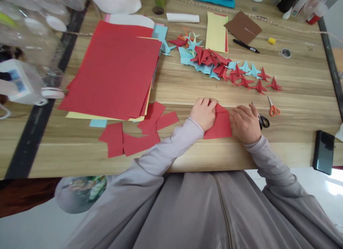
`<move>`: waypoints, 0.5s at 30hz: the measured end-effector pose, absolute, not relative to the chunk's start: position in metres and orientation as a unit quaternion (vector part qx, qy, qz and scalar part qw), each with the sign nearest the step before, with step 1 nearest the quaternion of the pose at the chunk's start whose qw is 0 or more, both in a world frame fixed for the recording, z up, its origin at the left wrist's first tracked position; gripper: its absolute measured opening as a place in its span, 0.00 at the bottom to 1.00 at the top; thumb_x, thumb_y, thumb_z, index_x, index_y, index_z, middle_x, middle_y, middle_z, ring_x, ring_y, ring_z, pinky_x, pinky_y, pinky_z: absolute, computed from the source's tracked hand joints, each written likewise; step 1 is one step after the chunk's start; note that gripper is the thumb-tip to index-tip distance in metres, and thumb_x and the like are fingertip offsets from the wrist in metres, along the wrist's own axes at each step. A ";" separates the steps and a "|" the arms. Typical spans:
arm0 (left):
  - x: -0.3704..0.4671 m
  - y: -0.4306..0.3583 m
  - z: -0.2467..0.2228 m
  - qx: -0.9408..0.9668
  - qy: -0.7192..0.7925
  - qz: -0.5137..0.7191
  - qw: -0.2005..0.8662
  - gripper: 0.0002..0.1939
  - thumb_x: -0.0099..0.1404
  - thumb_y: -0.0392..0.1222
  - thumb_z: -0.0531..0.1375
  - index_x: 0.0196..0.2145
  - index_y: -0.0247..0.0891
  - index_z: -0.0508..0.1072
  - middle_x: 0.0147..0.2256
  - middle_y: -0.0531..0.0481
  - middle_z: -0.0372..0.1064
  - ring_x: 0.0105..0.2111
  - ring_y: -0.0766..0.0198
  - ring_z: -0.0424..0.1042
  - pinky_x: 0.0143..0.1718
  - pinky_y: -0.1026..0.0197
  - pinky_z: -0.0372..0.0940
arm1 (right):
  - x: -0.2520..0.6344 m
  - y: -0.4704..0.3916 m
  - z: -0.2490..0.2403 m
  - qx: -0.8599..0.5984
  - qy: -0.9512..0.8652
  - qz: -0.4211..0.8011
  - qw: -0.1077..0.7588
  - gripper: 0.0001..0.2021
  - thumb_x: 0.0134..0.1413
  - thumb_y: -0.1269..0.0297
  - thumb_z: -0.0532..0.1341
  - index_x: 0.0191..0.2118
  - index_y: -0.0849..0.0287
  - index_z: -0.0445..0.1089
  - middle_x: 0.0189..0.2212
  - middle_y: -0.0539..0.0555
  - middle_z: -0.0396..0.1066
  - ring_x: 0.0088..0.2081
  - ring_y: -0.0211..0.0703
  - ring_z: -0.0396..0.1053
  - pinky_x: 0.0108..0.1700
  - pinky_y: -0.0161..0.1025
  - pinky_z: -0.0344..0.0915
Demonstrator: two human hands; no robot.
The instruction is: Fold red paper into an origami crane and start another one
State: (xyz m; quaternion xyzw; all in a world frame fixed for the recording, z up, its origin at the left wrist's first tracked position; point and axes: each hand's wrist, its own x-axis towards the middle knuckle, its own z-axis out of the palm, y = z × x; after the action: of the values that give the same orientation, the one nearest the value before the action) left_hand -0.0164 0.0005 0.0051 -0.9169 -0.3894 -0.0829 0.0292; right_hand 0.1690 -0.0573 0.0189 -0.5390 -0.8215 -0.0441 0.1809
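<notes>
A sheet of red paper lies on the table in front of me, with a folded flap along its top edge. My left hand presses on the upper left of the sheet, its fingers curled at the fold. At the right edge, my right hand grips the sheet with bent fingers; its fingertips are partly hidden. Black-handled scissors lie just beside my right hand, their blades mostly covered by it. Farther right are small orange-handled scissors.
Red cut pieces lie to the left, below a stack of large red sheets. Folded red paper cranes and blue ones spread across the back. A black pen, tape roll and phone are on the right.
</notes>
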 end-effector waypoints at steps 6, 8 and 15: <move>-0.024 0.000 0.005 -0.906 -0.410 -0.100 -0.021 0.21 0.69 0.38 0.44 0.51 0.31 0.71 0.50 0.35 0.68 0.45 0.47 0.63 0.42 0.45 0.54 | 0.148 -0.038 0.007 -0.513 -0.849 -0.005 0.128 0.17 0.63 0.69 0.49 0.53 0.60 0.68 0.54 0.60 0.70 0.56 0.53 0.61 0.60 0.56 0.49; -0.030 0.000 0.004 -0.901 -0.421 -0.103 -0.027 0.23 0.69 0.41 0.45 0.57 0.32 0.66 0.52 0.35 0.67 0.47 0.46 0.62 0.43 0.44 0.55 | 0.144 -0.037 0.000 -0.512 -0.851 -0.007 0.112 0.18 0.64 0.68 0.48 0.54 0.61 0.68 0.54 0.61 0.69 0.56 0.54 0.60 0.60 0.58 0.47; -0.042 0.002 0.001 -0.891 -0.436 -0.111 -0.058 0.24 0.68 0.42 0.47 0.60 0.39 0.63 0.57 0.40 0.64 0.51 0.45 0.60 0.44 0.42 0.55 | 0.146 -0.042 -0.008 -0.499 -0.860 -0.039 0.097 0.18 0.65 0.69 0.47 0.56 0.59 0.67 0.56 0.60 0.68 0.57 0.53 0.59 0.61 0.58 0.44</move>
State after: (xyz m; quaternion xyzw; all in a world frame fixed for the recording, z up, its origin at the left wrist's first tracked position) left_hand -0.0425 0.0017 0.0008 -0.8911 -0.4361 -0.1114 -0.0580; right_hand 0.1457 -0.0417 -0.0076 -0.4992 -0.8602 -0.0390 0.0969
